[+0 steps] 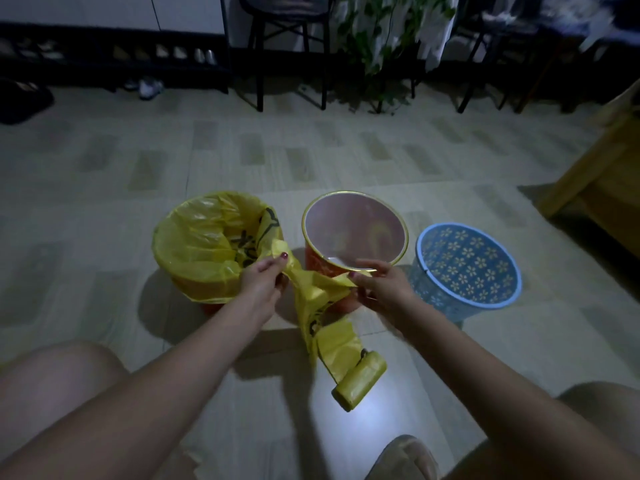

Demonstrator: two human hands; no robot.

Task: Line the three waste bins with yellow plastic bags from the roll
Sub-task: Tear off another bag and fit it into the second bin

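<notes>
Left grip (265,277) pinching one end of a stretched yellow bag (313,289), thumb on top, just beside the near-right rim of the lined bin. Right grip (375,284) pinching the other end of the same strip, fingers curled round it, at the near rim of the middle bin. Between the two, film pulled taut, then hanging down to the roll (360,381), which lies on the floor (242,161) near the person, partly unwound. Left bin (211,237) already dressed in a yellow bag with black print, film folded over its rim. Middle bin (355,230) bare inside, orange outside with a gold rim, close to the right of the lined one. Blue bin (467,268) with a pale flower pattern farthest right, tilted toward the viewer. Beyond, pale tiles, dark chair legs (291,64), a leafy plant (381,46), a shoe rack (110,53) far left, a wooden furniture edge (602,168) at right.
</notes>
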